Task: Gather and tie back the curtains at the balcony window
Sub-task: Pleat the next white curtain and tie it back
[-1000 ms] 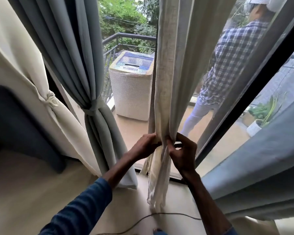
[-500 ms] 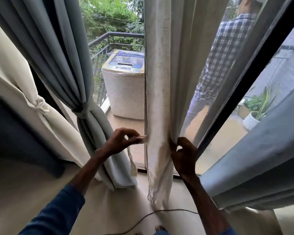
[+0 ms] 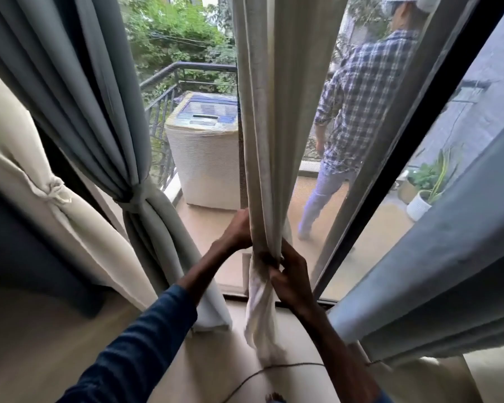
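A cream curtain (image 3: 262, 141) hangs gathered in the middle of the balcony window. My left hand (image 3: 234, 232) reaches behind its left side at waist height, fingers hidden by the cloth. My right hand (image 3: 288, 274) grips the bunched cloth from the right, just below where it narrows. Below my hands the curtain's tail (image 3: 259, 321) hangs twisted down to the floor. At left a grey-blue curtain (image 3: 105, 112) is tied back with a band (image 3: 134, 199), and a cream curtain (image 3: 21, 158) beside it is knotted too.
A loose grey-blue curtain (image 3: 448, 257) drapes at the right, past the black window frame (image 3: 396, 158). Outside stand a washing machine (image 3: 207, 158), a railing, a potted plant (image 3: 422, 196) and a person in a plaid shirt (image 3: 358, 112). A thin cord (image 3: 274, 370) lies on the floor.
My left hand, held apart to the left half a second ago, has moved back in behind the cream curtain. My right hand has shifted lower on the bunch. The camera moved closer.
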Demonstrator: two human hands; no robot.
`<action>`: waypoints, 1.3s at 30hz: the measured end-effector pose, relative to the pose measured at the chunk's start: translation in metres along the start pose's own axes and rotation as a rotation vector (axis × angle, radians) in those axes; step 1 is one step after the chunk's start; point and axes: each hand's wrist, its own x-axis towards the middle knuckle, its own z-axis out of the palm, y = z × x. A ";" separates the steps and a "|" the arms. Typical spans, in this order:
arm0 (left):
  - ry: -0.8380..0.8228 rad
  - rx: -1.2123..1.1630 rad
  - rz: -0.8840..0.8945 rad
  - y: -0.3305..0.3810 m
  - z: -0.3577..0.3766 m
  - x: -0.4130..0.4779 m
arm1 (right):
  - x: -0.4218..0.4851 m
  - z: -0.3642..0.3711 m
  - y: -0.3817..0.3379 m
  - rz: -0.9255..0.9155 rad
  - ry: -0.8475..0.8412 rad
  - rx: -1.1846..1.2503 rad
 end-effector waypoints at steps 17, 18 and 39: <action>-0.257 -0.582 -0.063 0.045 -0.014 -0.040 | 0.008 0.000 0.017 0.139 -0.076 -0.205; -0.159 -0.570 -0.095 0.046 -0.007 -0.040 | 0.010 0.000 0.019 0.166 -0.088 -0.208; -0.201 -0.507 -0.161 0.043 -0.018 -0.048 | 0.062 -0.036 0.063 0.158 -0.469 0.011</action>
